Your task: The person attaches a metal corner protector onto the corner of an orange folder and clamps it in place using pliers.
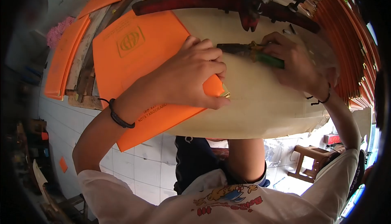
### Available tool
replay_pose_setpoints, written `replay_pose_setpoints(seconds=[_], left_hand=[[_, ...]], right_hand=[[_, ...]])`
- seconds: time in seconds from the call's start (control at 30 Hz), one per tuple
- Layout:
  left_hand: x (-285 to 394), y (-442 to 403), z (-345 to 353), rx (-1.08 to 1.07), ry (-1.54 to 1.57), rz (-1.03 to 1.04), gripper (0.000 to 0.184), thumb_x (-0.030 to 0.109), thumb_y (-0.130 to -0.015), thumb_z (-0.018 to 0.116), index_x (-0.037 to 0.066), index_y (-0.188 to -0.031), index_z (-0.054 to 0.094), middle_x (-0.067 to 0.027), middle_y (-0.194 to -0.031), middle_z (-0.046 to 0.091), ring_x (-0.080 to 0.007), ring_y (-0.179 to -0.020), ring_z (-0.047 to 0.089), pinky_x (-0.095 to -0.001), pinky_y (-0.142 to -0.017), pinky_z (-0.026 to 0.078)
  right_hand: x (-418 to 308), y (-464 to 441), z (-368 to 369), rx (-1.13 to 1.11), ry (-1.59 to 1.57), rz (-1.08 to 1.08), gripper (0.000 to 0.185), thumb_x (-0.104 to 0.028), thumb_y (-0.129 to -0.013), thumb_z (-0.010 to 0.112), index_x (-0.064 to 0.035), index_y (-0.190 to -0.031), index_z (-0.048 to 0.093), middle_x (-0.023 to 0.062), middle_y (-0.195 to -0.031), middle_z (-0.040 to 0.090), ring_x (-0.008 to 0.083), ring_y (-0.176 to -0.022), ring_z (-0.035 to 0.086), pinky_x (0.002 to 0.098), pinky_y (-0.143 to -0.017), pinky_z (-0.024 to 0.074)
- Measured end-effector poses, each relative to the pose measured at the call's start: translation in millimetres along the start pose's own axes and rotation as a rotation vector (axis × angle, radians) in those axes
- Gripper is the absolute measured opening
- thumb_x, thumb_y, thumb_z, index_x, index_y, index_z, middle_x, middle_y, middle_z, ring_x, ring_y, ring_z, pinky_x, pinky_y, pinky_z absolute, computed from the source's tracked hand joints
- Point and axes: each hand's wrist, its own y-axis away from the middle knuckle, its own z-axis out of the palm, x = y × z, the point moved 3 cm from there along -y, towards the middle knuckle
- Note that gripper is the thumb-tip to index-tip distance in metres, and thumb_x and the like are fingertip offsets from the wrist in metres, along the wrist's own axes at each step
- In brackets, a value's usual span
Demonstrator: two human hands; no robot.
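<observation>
My left hand [185, 75] is closed over the right edge of an orange folder cover [154, 40] printed with an emblem and lettering. Beside the thumb, a small gold metal corner piece [225, 91] sits at the cover's corner. Pliers [269, 59] with green handles are gripped in my right hand [294, 59]. Their dark jaws point left toward my left hand's fingers without touching the cover. Part of the cover is hidden beneath my left hand and forearm.
A dark red metal bar [187, 2] with a clamp-like mechanism stands over the pale worktable [260, 114]. Stacked orange covers [346, 40] rise on the right. More orange covers [67, 61] lie at the left. A wooden stool [307, 163] stands on the tiled floor.
</observation>
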Motion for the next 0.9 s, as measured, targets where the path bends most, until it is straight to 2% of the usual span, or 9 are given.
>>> replay_pose_setpoints(seconds=[0.13,0.23,0.33,0.43,0.53,0.57,0.63,0.9], left_hand=[[-9.0,-4.2,-0.1,-0.020,-0.006,-0.014,0.040,0.038,-0.071,0.083,0.006,-0.084,0.063,-0.0071,-0.093,0.056,-0.0260,-0.100,0.050,-0.0402,-0.098,0.034],[-8.9,-4.4,-3.2,-0.036,0.020,0.024,0.043,0.041,-0.069,0.084,0.006,-0.084,0.063,-0.0070,-0.093,0.055,-0.0258,-0.098,0.050,-0.0402,-0.097,0.034],[-15.3,-6.0,-6.2,-0.097,0.062,0.066,0.050,0.046,-0.066,0.087,0.006,-0.085,0.064,-0.0069,-0.093,0.055,-0.0257,-0.097,0.051,-0.0398,-0.097,0.035],[-20.1,-9.3,-6.6,-0.156,0.073,0.085,0.059,0.053,-0.060,0.089,0.006,-0.087,0.065,-0.0066,-0.094,0.054,-0.0254,-0.096,0.051,-0.0392,-0.096,0.035],[-21.8,-11.5,-9.3,-0.195,0.059,0.081,0.074,0.067,-0.060,0.084,0.002,-0.091,0.068,-0.0076,-0.095,0.060,-0.0241,-0.104,0.054,-0.0392,-0.096,0.037],[-23.4,-10.3,-7.6,-0.177,0.087,0.091,0.071,0.064,-0.058,0.086,0.003,-0.090,0.067,-0.0070,-0.094,0.058,-0.0243,-0.101,0.053,-0.0390,-0.095,0.036],[-27.3,-9.0,-5.8,-0.135,0.132,0.105,0.066,0.056,-0.056,0.090,0.005,-0.088,0.066,-0.0057,-0.092,0.054,-0.0247,-0.095,0.051,-0.0388,-0.093,0.036],[-28.8,-9.4,-5.6,-0.192,0.128,0.082,0.064,0.058,-0.057,0.088,0.007,-0.088,0.066,-0.0059,-0.093,0.054,-0.0247,-0.094,0.051,-0.0377,-0.092,0.036]], right_hand=[[-9.4,-1.9,-5.7,-0.129,0.060,-0.021,0.039,-0.005,-0.076,0.074,0.0004,-0.114,0.064,0.0163,-0.129,0.057,0.0372,-0.119,0.057,0.0425,-0.097,0.0485],[-9.7,1.9,-7.5,-0.150,0.024,0.000,0.046,-0.011,-0.077,0.078,-0.0004,-0.119,0.061,0.0193,-0.133,0.053,0.0379,-0.124,0.052,0.0446,-0.100,0.0459],[-41.4,-3.1,-13.1,0.104,0.218,-0.101,0.042,-0.015,-0.075,0.080,-0.0006,-0.111,0.064,0.0166,-0.115,0.061,0.0380,-0.109,0.059,0.0460,-0.096,0.0477],[-63.5,-13.2,13.7,0.058,-0.158,-0.369,0.042,-0.019,-0.077,0.082,-0.0030,-0.111,0.063,0.0134,-0.107,0.062,0.0359,-0.102,0.061,0.0448,-0.092,0.0498],[-59.2,-19.0,41.1,-0.009,-0.357,-0.117,0.038,-0.020,-0.079,0.082,-0.0032,-0.107,0.063,0.0108,-0.101,0.064,0.0331,-0.095,0.064,0.0421,-0.085,0.0527],[-57.4,-21.7,45.6,0.068,-0.358,-0.179,0.038,-0.021,-0.078,0.085,-0.0029,-0.104,0.063,0.0109,-0.100,0.065,0.0306,-0.091,0.065,0.0400,-0.080,0.0545],[-55.9,-24.2,48.5,0.102,-0.376,-0.219,0.040,-0.021,-0.077,0.086,-0.0025,-0.103,0.063,0.0108,-0.100,0.065,0.0303,-0.090,0.065,0.0395,-0.080,0.0545],[-52.3,-32.3,49.8,0.019,-0.468,-0.235,0.043,-0.025,-0.076,0.087,-0.0031,-0.101,0.060,0.0093,-0.096,0.063,0.0294,-0.087,0.063,0.0393,-0.078,0.0518]])
